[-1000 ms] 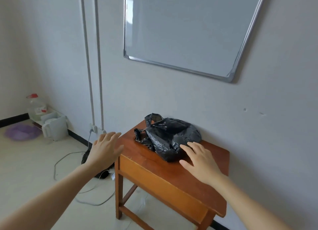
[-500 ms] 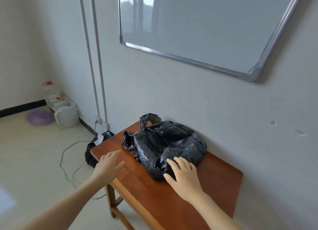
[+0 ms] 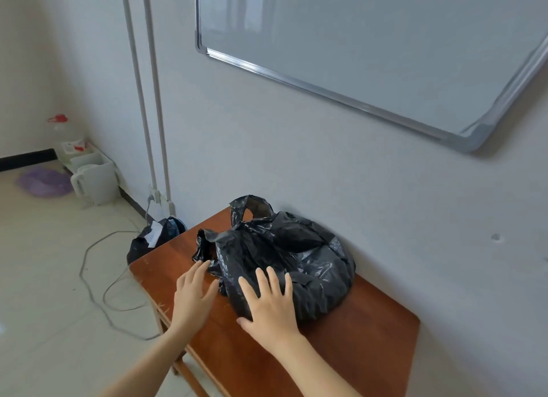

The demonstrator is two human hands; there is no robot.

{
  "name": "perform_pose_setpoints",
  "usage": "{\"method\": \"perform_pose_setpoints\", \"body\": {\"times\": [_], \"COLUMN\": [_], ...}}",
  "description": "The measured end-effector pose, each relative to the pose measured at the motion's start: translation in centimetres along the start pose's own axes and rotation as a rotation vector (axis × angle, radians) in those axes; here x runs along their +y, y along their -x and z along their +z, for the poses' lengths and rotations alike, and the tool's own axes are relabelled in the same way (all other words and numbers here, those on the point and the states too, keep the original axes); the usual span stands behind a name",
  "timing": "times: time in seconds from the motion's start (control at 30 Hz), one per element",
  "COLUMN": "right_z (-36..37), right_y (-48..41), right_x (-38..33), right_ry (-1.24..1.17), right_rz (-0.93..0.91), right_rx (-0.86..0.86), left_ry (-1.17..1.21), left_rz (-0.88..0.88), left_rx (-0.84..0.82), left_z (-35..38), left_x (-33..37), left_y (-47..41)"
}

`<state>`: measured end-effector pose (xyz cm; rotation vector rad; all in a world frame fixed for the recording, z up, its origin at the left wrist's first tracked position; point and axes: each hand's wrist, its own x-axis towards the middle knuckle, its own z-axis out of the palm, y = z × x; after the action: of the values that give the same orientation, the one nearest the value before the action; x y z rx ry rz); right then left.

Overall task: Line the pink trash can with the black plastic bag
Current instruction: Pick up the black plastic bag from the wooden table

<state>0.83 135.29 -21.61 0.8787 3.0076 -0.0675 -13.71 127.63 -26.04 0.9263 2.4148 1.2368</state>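
A crumpled black plastic bag (image 3: 284, 248) lies in a heap on a small wooden table (image 3: 370, 346) against the wall, its handle loops sticking up at the left. My right hand (image 3: 269, 301) rests flat on the bag's near side, fingers spread. My left hand (image 3: 194, 297) hovers over the table at the bag's left edge, fingertips at the plastic, fingers apart. Neither hand grips anything. No pink trash can is in view.
A whiteboard (image 3: 370, 40) hangs on the wall above. On the floor to the left are a dark bag with paper (image 3: 151, 238), a loose cable (image 3: 98, 287), a white jug (image 3: 95, 183), a water bottle (image 3: 66, 138) and a purple basin (image 3: 44, 182).
The view has closed in on the table. My left hand moved right from the table's corner to the bag's edge. My right hand slid further onto the bag.
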Motion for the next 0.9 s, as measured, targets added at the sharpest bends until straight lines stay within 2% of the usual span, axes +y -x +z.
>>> {"method": "perform_pose_setpoints", "body": {"times": [0.1, 0.2, 0.3, 0.37, 0.4, 0.5, 0.57, 0.63, 0.7, 0.8, 0.9], "right_z": [-0.2, -0.3, -0.1, -0.1, -0.3, -0.9, -1.7, -2.4, -3.0, -3.6, -3.9], "right_y": [-0.6, 0.3, 1.6, 2.4, 2.9, 4.6, 5.7, 6.4, 6.5, 5.7, 4.4], "right_x": [1.1, 2.7, 5.1, 6.8, 7.7, 10.2, 11.5, 12.3, 12.6, 12.2, 10.9], "right_ry": [0.05, 0.114, 0.086, 0.067, 0.061, 0.073, 0.032, -0.016, -0.059, -0.129, -0.252], "right_rz": [0.061, 0.001, -0.045, -0.062, -0.046, 0.073, 0.173, 0.259, 0.274, 0.23, 0.145], "right_rx": [0.002, 0.112, 0.205, 0.275, 0.292, 0.349, 0.383, 0.412, 0.431, 0.449, 0.438], "left_ry": [-0.229, -0.396, -0.608, -0.719, -0.747, -0.676, -0.622, -0.58, -0.56, -0.497, -0.521], "left_rz": [0.193, 0.345, 0.671, 0.846, 0.856, 0.712, 0.75, 0.927, 1.011, 0.975, 0.847], "left_rx": [-0.116, -0.247, -0.314, -0.288, -0.278, -0.378, -0.407, -0.329, -0.211, -0.121, -0.039], "left_z": [0.3, 0.6, 0.8, 1.3, 1.7, 3.3, 3.7, 3.0, 2.3, 0.3, -2.9], "left_x": [0.2, 0.0, 0.4, 1.2, 1.6, 2.1, 2.2, 2.7, 2.9, 3.3, 2.6], "left_y": [-1.8, -3.8, -5.4, -6.2, -6.5, -6.9, -6.7, -6.1, -5.4, -4.1, -1.7]}}
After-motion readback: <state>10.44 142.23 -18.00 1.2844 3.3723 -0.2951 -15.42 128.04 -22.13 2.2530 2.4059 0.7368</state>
